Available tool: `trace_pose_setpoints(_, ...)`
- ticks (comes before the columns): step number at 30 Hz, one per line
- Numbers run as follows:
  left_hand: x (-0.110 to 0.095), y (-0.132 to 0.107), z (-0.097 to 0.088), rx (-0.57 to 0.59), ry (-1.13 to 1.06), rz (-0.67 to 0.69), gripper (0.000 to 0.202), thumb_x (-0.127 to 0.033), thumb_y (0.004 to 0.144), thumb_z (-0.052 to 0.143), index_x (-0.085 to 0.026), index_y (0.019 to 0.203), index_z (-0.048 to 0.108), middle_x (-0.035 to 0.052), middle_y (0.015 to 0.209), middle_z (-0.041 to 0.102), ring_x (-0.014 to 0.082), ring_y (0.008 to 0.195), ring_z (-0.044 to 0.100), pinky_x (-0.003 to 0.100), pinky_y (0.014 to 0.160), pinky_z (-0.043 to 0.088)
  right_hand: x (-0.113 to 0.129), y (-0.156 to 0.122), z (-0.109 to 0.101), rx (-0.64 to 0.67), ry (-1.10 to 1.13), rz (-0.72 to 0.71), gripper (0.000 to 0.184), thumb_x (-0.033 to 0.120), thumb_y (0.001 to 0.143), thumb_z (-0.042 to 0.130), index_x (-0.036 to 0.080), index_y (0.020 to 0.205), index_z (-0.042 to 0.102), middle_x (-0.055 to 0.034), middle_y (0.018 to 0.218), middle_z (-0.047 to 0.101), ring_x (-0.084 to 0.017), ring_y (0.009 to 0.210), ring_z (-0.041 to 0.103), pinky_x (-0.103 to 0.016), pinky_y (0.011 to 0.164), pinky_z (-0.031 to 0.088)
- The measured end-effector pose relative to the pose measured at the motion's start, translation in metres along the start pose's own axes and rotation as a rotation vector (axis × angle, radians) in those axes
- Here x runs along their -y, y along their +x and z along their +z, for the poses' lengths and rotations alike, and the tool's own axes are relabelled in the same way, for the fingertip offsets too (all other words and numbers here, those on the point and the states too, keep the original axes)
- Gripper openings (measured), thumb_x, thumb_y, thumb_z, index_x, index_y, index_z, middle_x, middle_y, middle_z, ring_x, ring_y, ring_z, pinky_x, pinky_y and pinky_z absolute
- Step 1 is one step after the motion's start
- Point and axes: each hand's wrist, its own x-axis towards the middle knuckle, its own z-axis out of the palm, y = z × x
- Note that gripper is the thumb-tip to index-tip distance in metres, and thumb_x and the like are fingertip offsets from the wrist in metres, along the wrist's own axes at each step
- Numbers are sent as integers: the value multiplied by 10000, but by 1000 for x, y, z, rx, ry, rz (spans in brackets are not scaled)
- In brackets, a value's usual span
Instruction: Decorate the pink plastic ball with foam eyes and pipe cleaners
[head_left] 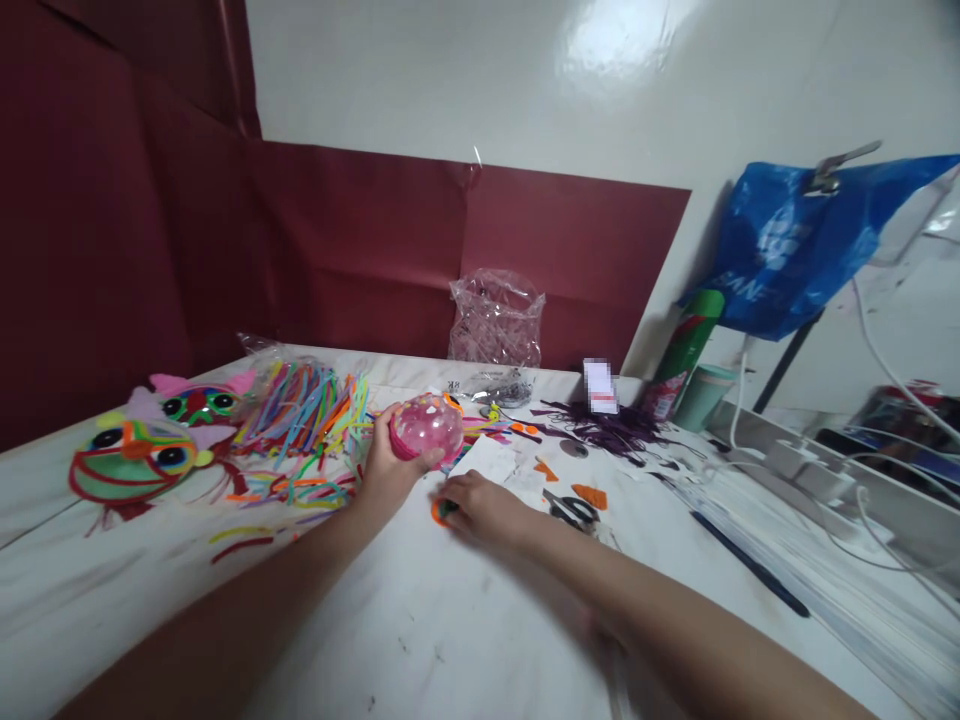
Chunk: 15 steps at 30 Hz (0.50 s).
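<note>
My left hand (390, 458) is wrapped round a shiny pink see-through ball (431, 428) with pale flecks inside and pink strands along its lower left side. An orange-and-black piece shows at the ball's upper right. Low over the white table, my right hand (480, 505) has its fingers closed on a small round piece (439, 512) with an orange rim and a dark green middle. The fingers cover part of that piece. Just behind the right hand lies a white sheet of paper (487, 460). Scissors (571, 511) rest to its right.
Colourful pipe cleaners (300, 405) lie heaped at left, beside two decorated faces with big eyes, one a green-and-red face (135, 460). Purple strands (615, 430) and a phone (601, 387) are at back right. Orange scraps (590, 496), a dark pen-like stick (750, 563) and a power strip (814, 475) lie rightward.
</note>
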Motion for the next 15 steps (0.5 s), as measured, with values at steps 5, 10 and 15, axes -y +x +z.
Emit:
trace_pose_setpoints(5, 7, -3, 2, 30, 3, 7, 801, -263, 558, 792, -219, 1251, 392, 93, 1283, 497, 270, 1204, 495, 402, 996, 409, 2, 16, 17, 64, 9, 174, 219, 138, 618, 716, 141, 823, 639, -116, 897, 670, -256, 845, 588, -331, 714, 453)
trace_pose_setpoints(10, 25, -16, 11, 118, -35, -32, 833, -220, 555, 799, -217, 1278, 385, 106, 1291, 499, 276, 1200, 498, 424, 1000, 406, 0, -25, 6, 53, 149, 239, 139, 66, 699, 592, 163, 799, 592, -24, 782, 652, -130, 647, 571, -206, 551, 420)
trace_pose_setpoints(15, 32, -33, 23, 226, -24, 13, 923, -167, 496, 830, -227, 1299, 378, 109, 1322, 480, 301, 1236, 468, 457, 1013, 398, -1, -70, -34, -42, 486, 304, 34, 193, 846, 516, 190, 831, 546, 32, 653, 596, -84, 513, 498, -176, 455, 375)
